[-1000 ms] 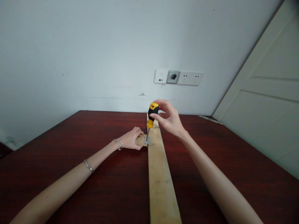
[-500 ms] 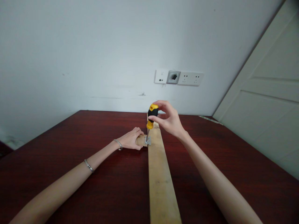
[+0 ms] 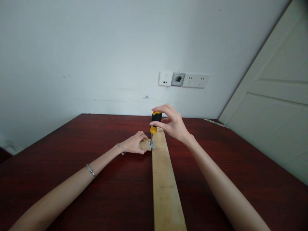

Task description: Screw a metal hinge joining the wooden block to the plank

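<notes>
A long pale wooden plank (image 3: 165, 179) lies lengthwise on the dark red table (image 3: 96, 179). A small wooden block (image 3: 143, 145) sits against its left edge, joined by a small metal hinge (image 3: 151, 145). My left hand (image 3: 133, 143) is wrapped round the block, holding it against the plank. My right hand (image 3: 172, 123) grips the black and yellow handle of a screwdriver (image 3: 154, 123), fingers over its top. The screwdriver stands almost upright, its tip on the hinge.
A white wall rises behind the table with a row of sockets and a switch (image 3: 183, 80). A pale door (image 3: 274, 99) stands at the right. A thin strip (image 3: 215, 123) lies at the table's far right corner.
My right hand has shifted its fingers over the top of the screwdriver handle, covering more of the yellow cap, and sits slightly lower. The left hand and the plank have stayed put.
</notes>
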Tool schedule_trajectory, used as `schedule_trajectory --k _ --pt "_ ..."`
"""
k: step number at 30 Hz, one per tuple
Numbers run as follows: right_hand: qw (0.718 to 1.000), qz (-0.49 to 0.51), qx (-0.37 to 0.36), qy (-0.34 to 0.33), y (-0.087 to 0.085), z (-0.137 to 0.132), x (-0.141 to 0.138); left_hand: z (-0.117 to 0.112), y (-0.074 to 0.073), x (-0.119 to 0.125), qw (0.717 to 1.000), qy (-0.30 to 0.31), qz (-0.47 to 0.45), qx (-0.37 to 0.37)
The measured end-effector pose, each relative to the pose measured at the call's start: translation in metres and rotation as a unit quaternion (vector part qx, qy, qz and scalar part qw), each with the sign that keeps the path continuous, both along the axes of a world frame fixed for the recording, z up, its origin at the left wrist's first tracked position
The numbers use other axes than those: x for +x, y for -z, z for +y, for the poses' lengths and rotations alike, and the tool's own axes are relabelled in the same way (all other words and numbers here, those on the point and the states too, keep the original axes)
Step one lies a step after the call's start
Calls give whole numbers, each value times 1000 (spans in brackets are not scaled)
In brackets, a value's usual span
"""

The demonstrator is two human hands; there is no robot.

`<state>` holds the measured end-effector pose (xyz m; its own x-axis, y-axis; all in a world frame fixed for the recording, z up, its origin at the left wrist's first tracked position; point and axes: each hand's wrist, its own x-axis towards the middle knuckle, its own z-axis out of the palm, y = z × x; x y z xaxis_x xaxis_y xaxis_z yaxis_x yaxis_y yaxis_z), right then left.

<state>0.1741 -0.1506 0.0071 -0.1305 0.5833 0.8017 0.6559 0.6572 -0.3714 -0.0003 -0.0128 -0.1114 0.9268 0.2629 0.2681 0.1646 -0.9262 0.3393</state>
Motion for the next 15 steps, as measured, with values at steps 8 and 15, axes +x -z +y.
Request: schedule_trajectory --k 8,15 --pt "999 -7 1 31 -4 -4 1 -4 -5 -1 1000 -12 11 -11" --pt "1000 -15 -10 25 -5 -4 -1 0 -2 -2 1000 -4 12 -9"
